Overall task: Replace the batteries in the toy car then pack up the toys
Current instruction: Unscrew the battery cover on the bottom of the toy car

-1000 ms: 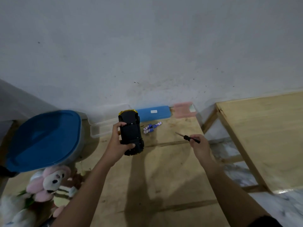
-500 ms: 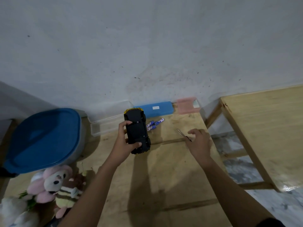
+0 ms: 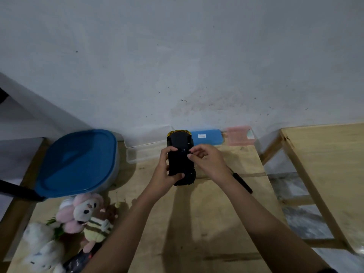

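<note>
The yellow toy car [image 3: 180,154] is held upside down above the wooden table [image 3: 197,223], its black underside facing me. My left hand [image 3: 164,172] grips it from the left, thumb under the near end. My right hand [image 3: 206,160] reaches in from the right, fingertips curled at the middle of the underside beside a small screw. The black-handled screwdriver [image 3: 241,181] lies on the table just right of my right wrist. The batteries that lay behind the car are hidden by my hands.
A blue-lidded tub [image 3: 78,162] stands at the left. Several plush toys [image 3: 82,217] lie at the front left. A clear box [image 3: 145,150], a blue case [image 3: 208,136] and a pink box [image 3: 239,135] line the wall. A second wooden table [image 3: 325,174] stands to the right across a gap.
My right hand put the screwdriver down on the table and moved left to the car's underside. My left hand kept its hold on the car.
</note>
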